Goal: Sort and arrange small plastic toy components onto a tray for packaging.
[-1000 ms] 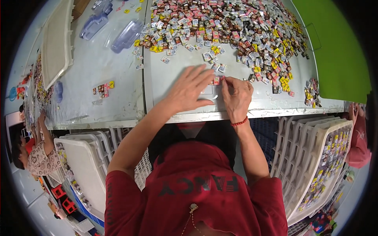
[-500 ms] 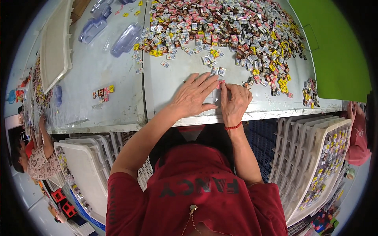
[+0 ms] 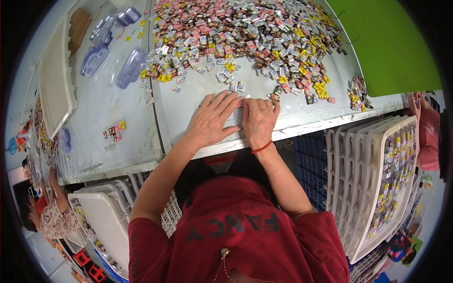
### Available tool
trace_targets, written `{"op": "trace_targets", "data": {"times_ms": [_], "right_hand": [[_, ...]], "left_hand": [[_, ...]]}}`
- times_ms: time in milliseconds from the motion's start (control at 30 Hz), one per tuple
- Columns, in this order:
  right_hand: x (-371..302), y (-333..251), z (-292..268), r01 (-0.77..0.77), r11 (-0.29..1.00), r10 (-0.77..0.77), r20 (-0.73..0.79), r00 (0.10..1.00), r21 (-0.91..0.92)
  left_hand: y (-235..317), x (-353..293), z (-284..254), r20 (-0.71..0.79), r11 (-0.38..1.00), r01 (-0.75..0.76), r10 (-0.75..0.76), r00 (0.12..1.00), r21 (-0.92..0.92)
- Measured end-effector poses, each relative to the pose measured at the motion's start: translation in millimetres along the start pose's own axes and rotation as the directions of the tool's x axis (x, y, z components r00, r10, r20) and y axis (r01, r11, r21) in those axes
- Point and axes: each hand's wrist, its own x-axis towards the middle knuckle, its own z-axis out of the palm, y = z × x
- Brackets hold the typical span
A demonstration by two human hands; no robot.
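My left hand (image 3: 213, 118) lies palm down near the table's front edge, its fingers stretched out and the thumb spread apart. Close beside it, my right hand (image 3: 259, 120) is closed, with fingers bent and fingertips pressed down; a red bracelet circles that wrist. Between the two hands shows a small pink piece (image 3: 239, 103), touching or nearly touching the right thumb. Whatever is under the palms or in the right fingertips is hidden. Just beyond the hands sit two small white-and-blue pieces (image 3: 237, 87) side by side.
A large heap of small printed pieces (image 3: 226, 37) covers the far table. Clear plastic trays (image 3: 131, 68) and a small pink-brown cluster (image 3: 114, 131) lie left. White crates (image 3: 349, 165) stand stacked at right, more at left. A green panel (image 3: 387, 47) borders the table. Other people work at both sides.
The view has turned and shifted, so the table sits further left in it. My hands stay together at the same spot by the pink piece, the right one more curled over.
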Motion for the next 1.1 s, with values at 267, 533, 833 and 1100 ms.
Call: {"op": "trace_targets", "data": {"times_ms": [267, 533, 833, 1100], "right_hand": [[0.3, 4.7, -9.5, 0.033, 0.990, -0.046, 0.096, 0.994, 0.135], [8.9, 84.3, -51.1, -0.098, 0.994, 0.096, 0.061, 0.993, 0.040], [27.3, 94.6, -39.8, -0.011, 0.996, 0.010, -0.007, 1.000, -0.083], [29.1, 95.6, -44.6, 0.056, 0.993, -0.051, 0.054, 0.997, -0.108]], "left_hand": [[0.1, 1.3, 0.1, -0.028, 1.000, -0.022, 0.023, 0.999, 0.022], [4.4, 15.8, -10.5, -0.195, 0.995, -0.030, 0.048, 0.980, 0.094], [36.3, 105.9, 44.3, -0.264, 0.969, -0.052, -0.014, 0.964, -0.243], [34.5, 128.5, 46.1, -0.135, 0.956, 0.033, -0.075, 0.988, -0.291]]}}
